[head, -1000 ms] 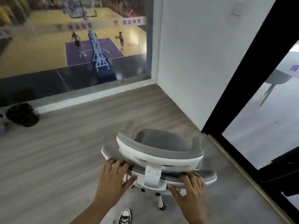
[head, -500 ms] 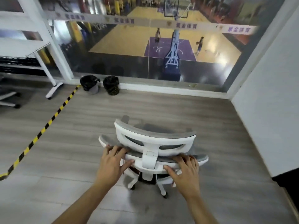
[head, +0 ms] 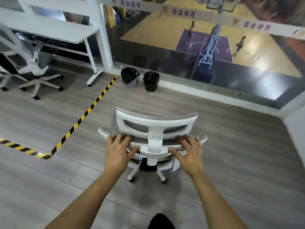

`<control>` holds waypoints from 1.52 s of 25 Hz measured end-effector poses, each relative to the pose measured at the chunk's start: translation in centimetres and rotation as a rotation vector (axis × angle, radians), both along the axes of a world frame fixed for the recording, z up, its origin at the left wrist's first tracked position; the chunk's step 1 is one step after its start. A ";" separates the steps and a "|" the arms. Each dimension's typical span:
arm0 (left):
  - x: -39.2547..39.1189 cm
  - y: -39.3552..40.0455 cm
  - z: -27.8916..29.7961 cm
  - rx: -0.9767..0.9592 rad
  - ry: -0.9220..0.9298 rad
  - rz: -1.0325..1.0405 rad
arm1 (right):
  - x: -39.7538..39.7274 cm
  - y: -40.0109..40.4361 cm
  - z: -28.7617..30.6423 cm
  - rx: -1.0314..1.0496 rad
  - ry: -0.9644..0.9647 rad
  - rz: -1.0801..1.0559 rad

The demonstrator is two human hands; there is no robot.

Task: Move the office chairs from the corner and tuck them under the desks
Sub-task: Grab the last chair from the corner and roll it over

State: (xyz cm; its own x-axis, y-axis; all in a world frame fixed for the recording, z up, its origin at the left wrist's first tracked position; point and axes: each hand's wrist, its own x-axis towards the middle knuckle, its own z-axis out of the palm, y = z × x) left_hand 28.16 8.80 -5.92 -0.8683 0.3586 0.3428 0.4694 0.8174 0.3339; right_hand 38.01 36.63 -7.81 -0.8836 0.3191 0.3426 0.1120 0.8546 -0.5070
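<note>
Office chair: white frame, grey mesh, standing on the wood floor mid-room, back toward the camera. Left hand and right hand are gripping the backrest's top edge, fingers curled over it. Counter is standing far left, second chair beside it. Two bins are sitting by the window.

Both hands, left hand and right hand, gripped the backrest top of the white office chair. A desk stood far left, two bins by the window.
</note>
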 end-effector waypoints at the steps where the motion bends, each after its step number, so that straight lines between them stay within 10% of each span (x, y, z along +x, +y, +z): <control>1: -2.2 -1.8 -0.1 -0.008 0.004 0.020 | -2.9 -1.5 0.0 -0.009 0.005 0.024; 21: -43.6 -33.9 0.0 0.081 -0.167 0.671 | -60.0 -31.0 -0.4 -0.045 0.006 0.628; 38: -84.3 -60.8 -0.7 0.062 -0.090 0.361 | -93.7 -56.7 0.0 0.082 -0.025 0.403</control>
